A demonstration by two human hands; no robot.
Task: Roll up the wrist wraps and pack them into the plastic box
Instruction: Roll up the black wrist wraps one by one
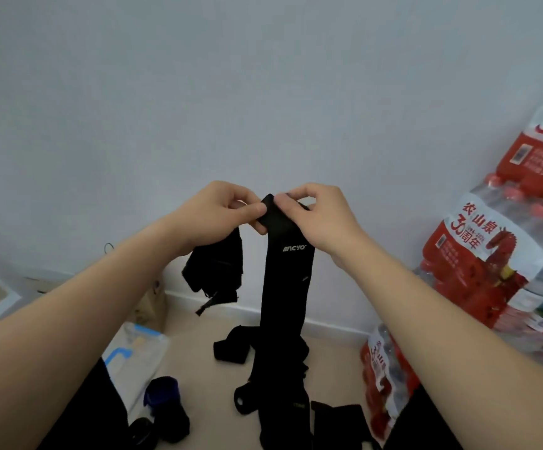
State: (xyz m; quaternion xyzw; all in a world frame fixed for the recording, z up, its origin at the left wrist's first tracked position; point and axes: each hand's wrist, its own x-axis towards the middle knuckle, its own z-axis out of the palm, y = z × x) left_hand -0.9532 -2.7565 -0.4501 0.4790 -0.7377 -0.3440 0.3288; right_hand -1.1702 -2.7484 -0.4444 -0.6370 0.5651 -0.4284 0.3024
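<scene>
Left hand [218,212] and right hand [318,216] pinch the top of a hanging black wrist wrap [286,287], rolling barely begun; other wraps [231,349] lie unpacked.

The beige floor [195,339] carries black wrist wraps [231,349], a rolled blue wrap [162,393], a plastic box [140,355] and water-bottle packs [385,378] at its right edge

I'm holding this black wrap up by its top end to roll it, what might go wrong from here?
The left hand and right hand pinch only the top end of the wrist wrap; the first turns may go crooked.
Its tail lies on the floor beside another black wrap and might snag it.
The black bundle hanging under the left hand could get caught in the roll.
</scene>
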